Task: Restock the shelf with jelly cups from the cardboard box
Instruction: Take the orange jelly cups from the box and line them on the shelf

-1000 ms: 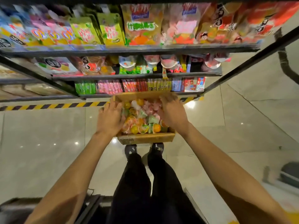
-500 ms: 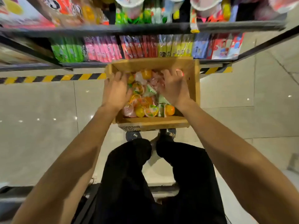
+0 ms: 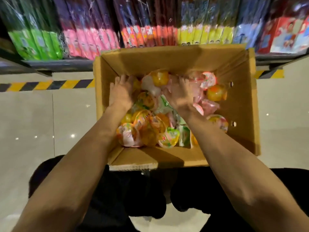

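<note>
Head view: jelly cups (image 3: 150,129), orange, pink and green, lay heaped inside the open cardboard box (image 3: 242,106); left hand (image 3: 121,93) rested on the pile's left side, fingers straight; right hand (image 3: 181,96) lay over pink cups, fingers bent, grip not discernible through blur; box sat just before the lowest shelf (image 3: 63,63) of upright coloured packets (image 3: 147,37); pale floor (image 3: 41,118) around; striped tape (image 3: 50,84) along the shelf's foot.

We find the cardboard box (image 3: 240,118) between our legs (image 3: 133,190) and the shelf (image 3: 58,63). Jelly cups (image 3: 150,131) lie heaped inside it. Our left hand (image 3: 121,93) and right hand (image 3: 181,94) rest side by side on the heap. Snack packets (image 3: 147,37) stand behind on the shelf.
</note>
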